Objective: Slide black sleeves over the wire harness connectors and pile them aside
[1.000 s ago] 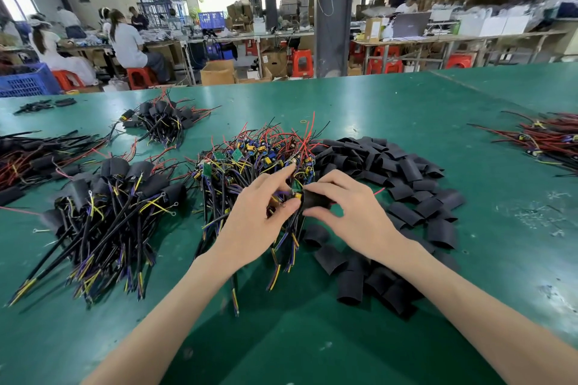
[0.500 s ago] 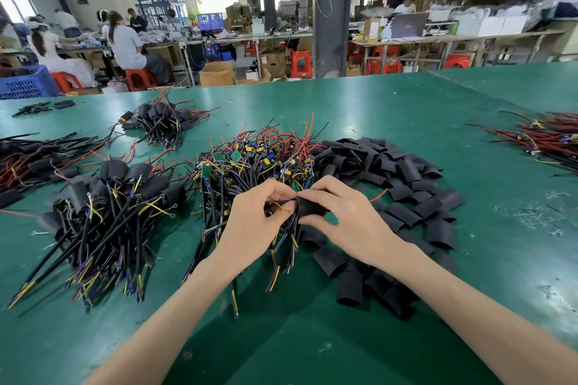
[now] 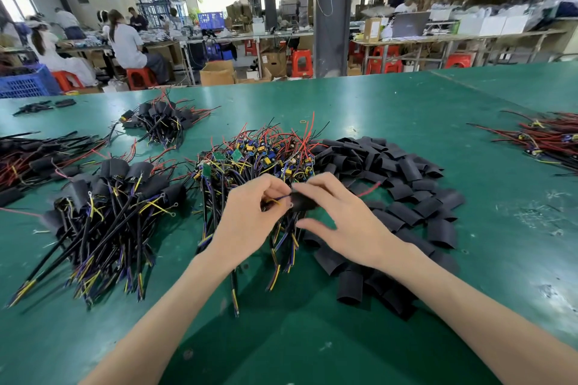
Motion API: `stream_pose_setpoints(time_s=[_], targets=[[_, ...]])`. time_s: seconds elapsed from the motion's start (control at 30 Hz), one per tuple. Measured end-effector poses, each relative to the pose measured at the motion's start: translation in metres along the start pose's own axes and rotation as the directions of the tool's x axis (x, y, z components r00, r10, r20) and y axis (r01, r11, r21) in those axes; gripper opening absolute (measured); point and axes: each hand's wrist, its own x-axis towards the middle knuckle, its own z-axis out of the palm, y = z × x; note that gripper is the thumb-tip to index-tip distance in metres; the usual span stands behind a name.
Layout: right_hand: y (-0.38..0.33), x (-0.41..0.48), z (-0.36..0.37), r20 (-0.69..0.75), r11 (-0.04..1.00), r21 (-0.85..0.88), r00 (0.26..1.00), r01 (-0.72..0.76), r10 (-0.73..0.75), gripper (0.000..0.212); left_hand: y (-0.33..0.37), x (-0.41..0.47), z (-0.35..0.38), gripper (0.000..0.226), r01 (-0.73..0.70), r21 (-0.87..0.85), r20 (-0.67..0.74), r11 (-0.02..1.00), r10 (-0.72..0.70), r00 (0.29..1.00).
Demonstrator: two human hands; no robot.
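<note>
1. One black sleeve [image 3: 302, 201] is pinched in the right hand [image 3: 344, 225], over the bare harness pile [image 3: 256, 159].
2. Left hand [image 3: 250, 219] now pinches wire ends [image 3: 276, 198] at the sleeve's mouth (a second ago it was only picking).
3. Threading looks begun; the connector isn't covered yet.
4. Finished pile [image 3: 106, 197] lies left, loose sleeves [image 3: 403, 178] right.

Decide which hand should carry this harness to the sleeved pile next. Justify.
Left: the left hand pinches the wires, and the sleeved pile lies on its side; the right hand grips the sleeve.

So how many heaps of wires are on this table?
5: centre heap, near-left heap, far-left heap, back heap, right-edge heap. More may lie out of view.
</note>
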Motion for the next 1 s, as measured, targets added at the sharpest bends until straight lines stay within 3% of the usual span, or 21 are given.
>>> stream_pose_setpoints(time_s=[0.07,0.17,0.27,0.37,0.47,0.57,0.67,0.73,0.87,0.93,1.0], targets=[[0.006,0.003,-0.005,-0.048,0.997,-0.074,0.999,-0.029,0.025,0.056,-0.001,0.006,-0.009,0.022,-0.022,0.028,-0.104,0.999,0.025,0.994],[0.025,0.006,-0.012,-0.215,0.949,-0.219,0.960,-0.225,0.178,0.052,-0.008,0.016,-0.033,0.027,-0.061,0.098,-0.329,0.993,0.090,0.940],[0.049,0.002,-0.019,-0.283,0.748,-0.410,0.853,-0.521,0.439,0.051,-0.025,0.024,-0.063,0.028,-0.053,0.204,-0.531,0.977,0.156,0.833],[0.065,-0.004,-0.022,-0.198,0.516,-0.527,0.688,-0.675,0.698,0.055,-0.053,0.026,-0.091,0.025,0.130,0.402,-0.629,0.906,0.171,0.758],[0.074,-0.007,-0.020,-0.078,0.486,-0.503,0.597,-0.715,0.798,0.051,-0.079,0.021,-0.103,0.031,0.361,0.510,-0.658,0.781,0.084,0.748],[0.073,-0.008,-0.017,-0.019,0.546,-0.510,0.644,-0.664,0.765,0.044,-0.100,0.014,-0.101,0.030,0.561,0.551,-0.645,0.618,-0.111,0.756],[0.069,-0.010,-0.015,-0.018,0.566,-0.540,0.681,-0.623,0.732,0.040,-0.108,0.012,-0.097,0.029,0.645,0.564,-0.641,0.515,-0.219,0.735],[0.069,-0.009,-0.015,-0.036,0.613,-0.549,0.749,-0.568,0.662,0.039,-0.108,0.013,-0.096,0.030,0.657,0.570,-0.648,0.494,-0.222,0.729],[0.066,0.002,-0.016,0.064,0.871,-0.392,0.936,-0.296,0.346,0.034,-0.094,0.017,-0.090,0.033,0.647,0.579,-0.644,0.496,-0.209,0.736],[0.064,0.003,-0.009,0.182,0.909,-0.376,0.948,-0.179,0.262,0.035,-0.083,0.021,-0.084,0.038,0.614,0.602,-0.622,0.511,-0.182,0.761],[0.066,0.001,0.001,0.265,0.915,-0.372,0.927,-0.156,0.266,0.039,-0.070,0.026,-0.072,0.044,0.547,0.632,-0.570,0.549,-0.149,0.808]])
